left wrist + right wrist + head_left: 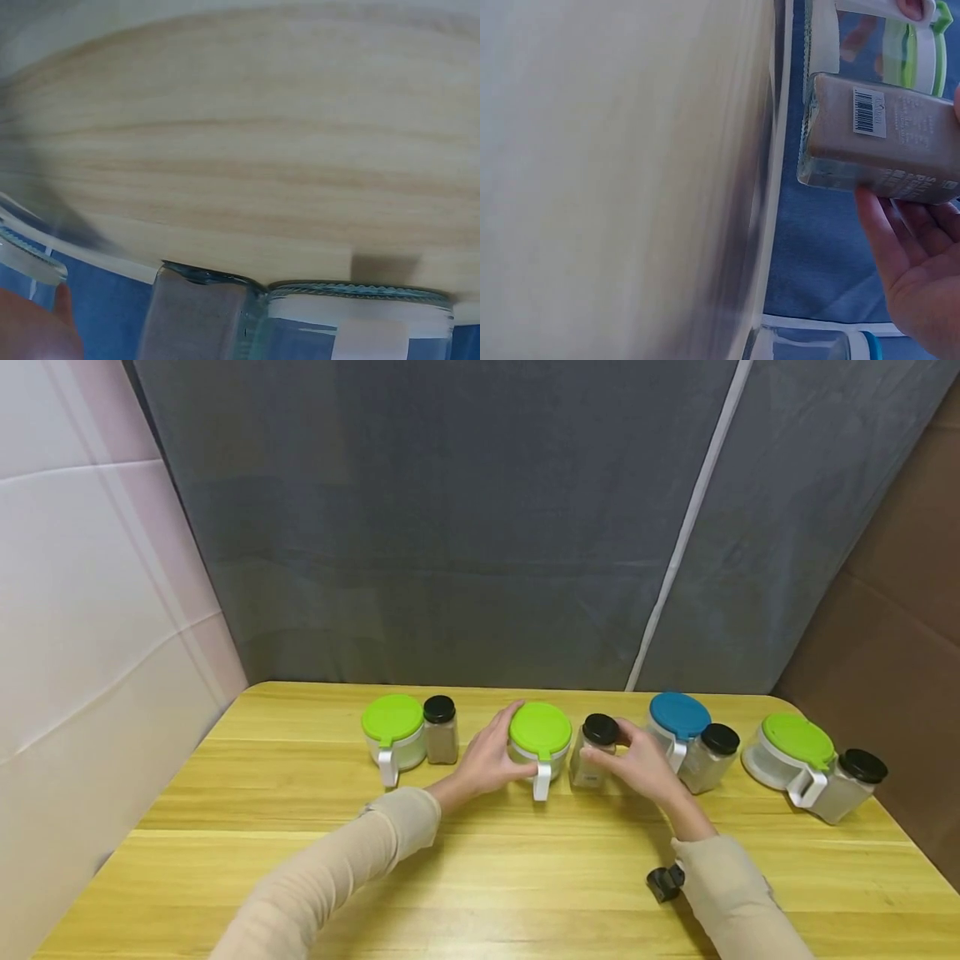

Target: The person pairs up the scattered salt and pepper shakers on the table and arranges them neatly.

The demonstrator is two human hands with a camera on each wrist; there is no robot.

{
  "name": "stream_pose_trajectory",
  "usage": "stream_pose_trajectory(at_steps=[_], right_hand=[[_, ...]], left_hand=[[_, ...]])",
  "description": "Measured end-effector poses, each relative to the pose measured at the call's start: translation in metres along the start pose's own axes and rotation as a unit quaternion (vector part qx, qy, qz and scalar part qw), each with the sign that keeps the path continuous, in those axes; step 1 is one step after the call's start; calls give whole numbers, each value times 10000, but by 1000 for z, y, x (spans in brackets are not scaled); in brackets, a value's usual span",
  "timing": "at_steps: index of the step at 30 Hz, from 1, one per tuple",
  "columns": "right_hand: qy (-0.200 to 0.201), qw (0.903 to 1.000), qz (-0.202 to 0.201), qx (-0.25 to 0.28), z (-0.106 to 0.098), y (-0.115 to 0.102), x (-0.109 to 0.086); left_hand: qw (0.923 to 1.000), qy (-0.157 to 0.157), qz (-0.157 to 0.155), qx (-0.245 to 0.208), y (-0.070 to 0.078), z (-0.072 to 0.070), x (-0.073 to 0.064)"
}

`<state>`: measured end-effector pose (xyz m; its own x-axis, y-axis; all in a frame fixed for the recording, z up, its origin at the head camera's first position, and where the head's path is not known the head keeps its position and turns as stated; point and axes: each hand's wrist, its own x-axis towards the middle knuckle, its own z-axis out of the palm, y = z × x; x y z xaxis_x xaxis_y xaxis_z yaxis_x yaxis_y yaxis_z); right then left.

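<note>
In the head view the left fingers [511,712] hide part of the middle green-lidded pot [540,727], and the right fingers [631,732] cover one side of the black-capped jar [587,772]. The right wrist view crops that jar's capped end, its fine print too small to read. The right sleeve [723,881] partly hides a black object [663,884], too unclear to identify. The bench [525,877] runs off the bottom edge.

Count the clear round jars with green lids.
3: the leftmost jar, the middle jar gripped by the left hand, the third jar right of the round blue-lidded jar. None appears hidden.
</note>
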<state>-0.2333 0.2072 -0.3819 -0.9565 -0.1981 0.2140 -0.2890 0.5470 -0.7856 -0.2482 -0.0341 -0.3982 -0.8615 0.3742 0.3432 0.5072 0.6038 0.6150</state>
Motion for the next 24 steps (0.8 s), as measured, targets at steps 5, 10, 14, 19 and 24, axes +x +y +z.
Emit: stream_pose_trajectory(at_steps=[5, 10, 14, 19, 24], right_hand=[[-23, 10000, 53, -11, 1, 2, 4], [-10, 10000, 94, 6, 3, 4, 7], [-44, 10000, 87, -8, 4, 5, 10], [-107, 9998, 162, 76, 5, 4, 14], [-133, 9997, 171, 56, 7, 4, 18]], left_hand=[[10000, 19, -9, 26, -2, 2, 1], [10000, 43, -25, 79, -5, 4, 3], [9999, 38, -30, 96, -7, 5, 4], [10000, 10, -55, 66, -9, 5, 6], [9999, -39, -106, 62, -10, 5, 6]])
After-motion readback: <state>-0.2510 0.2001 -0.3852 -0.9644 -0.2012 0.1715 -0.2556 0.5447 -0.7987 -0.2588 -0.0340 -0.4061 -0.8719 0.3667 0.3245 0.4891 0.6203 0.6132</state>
